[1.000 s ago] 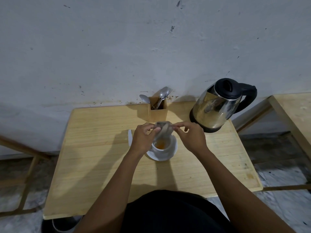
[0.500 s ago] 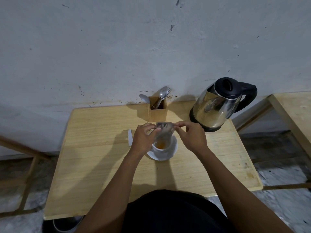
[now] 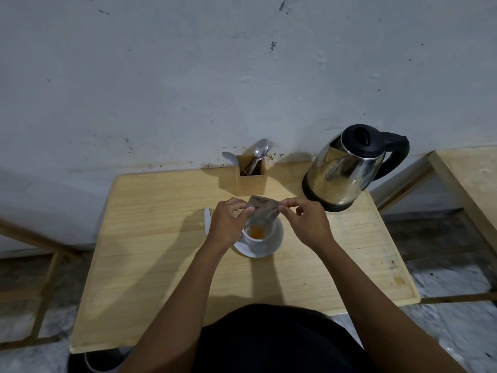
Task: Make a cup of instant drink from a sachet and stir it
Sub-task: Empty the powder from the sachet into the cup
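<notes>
Above the cup [image 3: 256, 244], left hand [image 3: 228, 224] and right hand [image 3: 306, 224] pinch the sachet [image 3: 265, 212] mouth-down

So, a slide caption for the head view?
Left hand and right hand pinch a sachet above a cup on a saucer.

Light wooden table [image 3: 161, 278], low raised rim, set against a wall. At its far edge: one wooden cutlery box [image 3: 251, 181], centre, and one steel kettle [image 3: 341, 170] with black lid, right. Mid-table: one white saucer [image 3: 274, 244], with a small white strip [image 3: 207, 220] just beside it, left.
</notes>
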Tool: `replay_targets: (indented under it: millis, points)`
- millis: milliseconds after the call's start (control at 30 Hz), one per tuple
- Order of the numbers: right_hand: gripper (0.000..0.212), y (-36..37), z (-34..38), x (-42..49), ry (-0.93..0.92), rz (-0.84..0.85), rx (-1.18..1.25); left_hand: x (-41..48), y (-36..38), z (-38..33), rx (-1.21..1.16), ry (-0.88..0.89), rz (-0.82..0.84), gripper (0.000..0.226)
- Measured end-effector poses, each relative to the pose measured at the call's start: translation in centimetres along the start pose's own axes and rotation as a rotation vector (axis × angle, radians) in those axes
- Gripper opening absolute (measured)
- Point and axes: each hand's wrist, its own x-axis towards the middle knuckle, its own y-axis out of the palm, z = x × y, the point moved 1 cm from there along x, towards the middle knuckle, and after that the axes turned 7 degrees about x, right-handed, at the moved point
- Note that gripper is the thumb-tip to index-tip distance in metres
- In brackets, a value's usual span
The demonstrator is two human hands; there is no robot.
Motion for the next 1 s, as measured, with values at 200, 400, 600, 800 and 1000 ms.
replay_targets:
  millis: [200, 400, 600, 800, 1000]
  points:
    - [0.004, -0.1, -0.2, -0.1, 0.021, 0.013, -0.039, -0.2, 0.2, -0.3, 0.026, 0.007, -0.004, 0.016]
    - [0.004, -0.3, -0.1, 0.1, 0.041, 0.042, -0.024, -0.3, 0.5, -0.4, 0.047, -0.004, 0.027, 0.018]
    - [0.003, -0.7, 0.0, 0.5, 0.048, 0.07, -0.065, -0.4, 0.4, -0.4, 0.061, -0.029, 0.038, 0.02]
    - [0.003, -1.2, 0.3, 0.5, 0.01, 0.022, -0.137, -0.5, 0.3, -1.3, 0.029, -0.039, 0.073, 0.02]
    - [0.008, -2.5, 0.4, 0.1, -0.094, 0.083, 0.021, -0.8, -1.4, -0.8, -0.175, -0.173, 0.024, 0.022]
